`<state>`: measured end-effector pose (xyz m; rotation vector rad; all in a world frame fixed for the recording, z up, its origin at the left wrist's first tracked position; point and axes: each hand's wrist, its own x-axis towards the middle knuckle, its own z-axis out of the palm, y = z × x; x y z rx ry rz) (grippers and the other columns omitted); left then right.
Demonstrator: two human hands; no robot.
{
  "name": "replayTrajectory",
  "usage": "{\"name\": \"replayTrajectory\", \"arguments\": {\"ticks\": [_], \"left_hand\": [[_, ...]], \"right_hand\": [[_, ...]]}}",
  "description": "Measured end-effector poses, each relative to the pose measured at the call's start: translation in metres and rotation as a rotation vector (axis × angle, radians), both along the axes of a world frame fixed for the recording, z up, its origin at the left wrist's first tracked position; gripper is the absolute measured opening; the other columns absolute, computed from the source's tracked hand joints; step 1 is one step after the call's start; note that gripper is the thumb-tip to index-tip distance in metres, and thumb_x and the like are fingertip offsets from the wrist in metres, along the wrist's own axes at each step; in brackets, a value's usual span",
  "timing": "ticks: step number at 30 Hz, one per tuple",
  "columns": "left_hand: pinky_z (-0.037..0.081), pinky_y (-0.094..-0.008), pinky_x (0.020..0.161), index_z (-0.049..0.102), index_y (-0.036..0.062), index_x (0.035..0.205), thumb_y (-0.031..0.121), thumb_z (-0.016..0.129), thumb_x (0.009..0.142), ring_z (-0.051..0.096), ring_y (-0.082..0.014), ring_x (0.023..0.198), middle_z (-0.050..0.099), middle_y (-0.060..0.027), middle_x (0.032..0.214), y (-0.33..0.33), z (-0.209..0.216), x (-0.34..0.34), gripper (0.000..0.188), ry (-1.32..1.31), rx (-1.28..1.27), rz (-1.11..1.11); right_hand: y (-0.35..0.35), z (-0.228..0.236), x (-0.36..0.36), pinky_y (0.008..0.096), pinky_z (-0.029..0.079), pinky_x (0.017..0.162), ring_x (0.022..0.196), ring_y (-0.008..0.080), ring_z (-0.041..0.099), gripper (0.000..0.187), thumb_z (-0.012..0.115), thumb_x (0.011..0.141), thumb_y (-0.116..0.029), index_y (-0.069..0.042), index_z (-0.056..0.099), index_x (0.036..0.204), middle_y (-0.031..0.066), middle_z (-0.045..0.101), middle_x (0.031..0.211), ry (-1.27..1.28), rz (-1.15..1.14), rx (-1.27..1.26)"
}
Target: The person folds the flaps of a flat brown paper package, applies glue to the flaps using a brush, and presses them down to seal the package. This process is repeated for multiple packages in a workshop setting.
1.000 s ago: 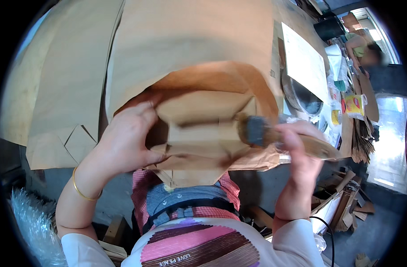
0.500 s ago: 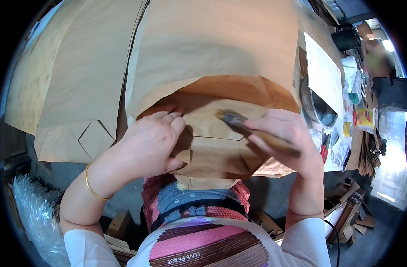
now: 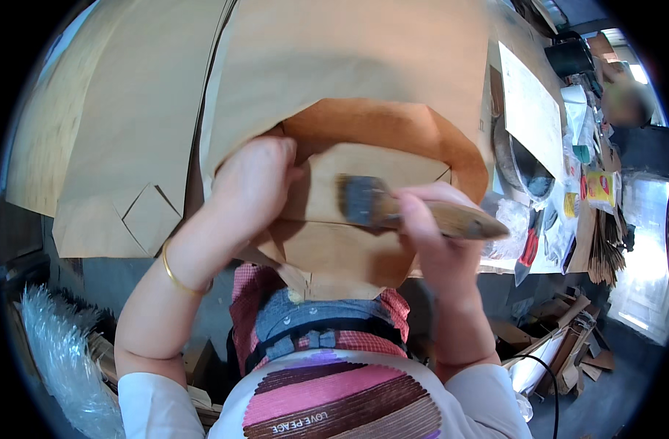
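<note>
A large brown paper bag point(image 3: 382, 162) lies on the table with its near end spread wide, so the folded bottom flaps and the darker inside show. At the left side of that opening, my left hand point(image 3: 252, 183) is closed on the paper, its fingertips partly hidden. My right hand point(image 3: 446, 230) grips the wooden handle of a flat paintbrush point(image 3: 382, 203). The bristles are over the middle of the folded flaps, blurred by motion; whether they touch the paper I cannot tell.
Left of the bag lies another brown paper bag point(image 3: 130, 146) with a diamond-shaped fold. On the right are a round basin point(image 3: 504, 157) partly under a white sheet point(image 3: 528, 110), and a red-handled knife point(image 3: 527, 252). Further right a person point(image 3: 627, 102) appears, blurred.
My left hand has moved up along the opening's left edge, and the far edge has lifted. My right hand has come lower and left with the brush, which now lies more level.
</note>
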<state>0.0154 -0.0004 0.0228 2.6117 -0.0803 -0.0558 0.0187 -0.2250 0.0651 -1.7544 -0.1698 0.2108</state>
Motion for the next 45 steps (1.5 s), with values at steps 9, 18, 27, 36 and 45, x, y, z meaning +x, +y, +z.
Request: {"name": "replayTrajectory", "arguments": {"ticks": [9,18,27,36,45], "left_hand": [[0.049,-0.0442,0.068,0.065,-0.0021,0.074,0.012,0.074,0.072,0.063,-0.0372,0.075,0.064,-0.0209,0.073,-0.009,-0.006,0.013,0.017,-0.013,0.063,0.116],[0.05,-0.0454,0.069,0.064,-0.0008,0.075,0.004,0.067,0.072,0.063,-0.0377,0.078,0.063,-0.0194,0.075,-0.019,0.0,0.018,0.006,-0.046,0.303,-0.009],[0.053,-0.0397,0.078,0.068,0.0022,0.077,0.006,0.069,0.069,0.065,-0.0336,0.088,0.067,-0.0164,0.087,-0.044,0.019,0.026,0.009,0.115,0.468,-0.163],[0.022,-0.0466,0.116,0.031,0.004,0.149,0.033,0.044,0.097,0.032,-0.0309,0.141,0.037,-0.014,0.151,0.026,-0.046,-0.025,0.061,-0.188,0.477,0.124],[0.015,-0.0522,0.117,0.031,0.003,0.148,0.033,0.05,0.093,0.021,-0.0361,0.145,0.026,-0.0171,0.156,-0.025,-0.059,-0.045,0.066,-0.215,0.318,0.207]], "right_hand": [[-0.002,-0.018,-0.005,0.0303,0.052,0.063,0.066,0.023,0.066,0.006,0.067,0.076,0.003,-0.001,0.064,0.079,0.0122,0.066,0.073,-0.411,-0.013,-0.343],[-0.059,0.007,0.004,0.0306,0.049,0.057,0.06,0.0205,0.063,0.009,0.067,0.081,-0.008,-0.001,0.068,0.086,0.0104,0.066,0.071,-0.513,0.047,-0.199],[-0.009,-0.115,0.052,0.0435,0.035,0.109,0.105,0.0272,0.061,0.042,0.044,0.101,-0.033,-0.002,0.051,0.129,0.0156,0.069,0.102,0.165,0.014,1.375],[-0.007,-0.121,0.062,0.0487,0.039,0.108,0.104,0.0267,0.065,0.039,0.042,0.101,-0.032,-0.003,0.053,0.126,0.0152,0.071,0.098,0.359,0.134,1.478],[-0.009,-0.122,0.058,0.045,0.047,0.1,0.096,0.0231,0.066,0.035,0.051,0.1,-0.029,-0.001,0.053,0.122,0.0116,0.069,0.098,0.335,0.136,1.297]]}}
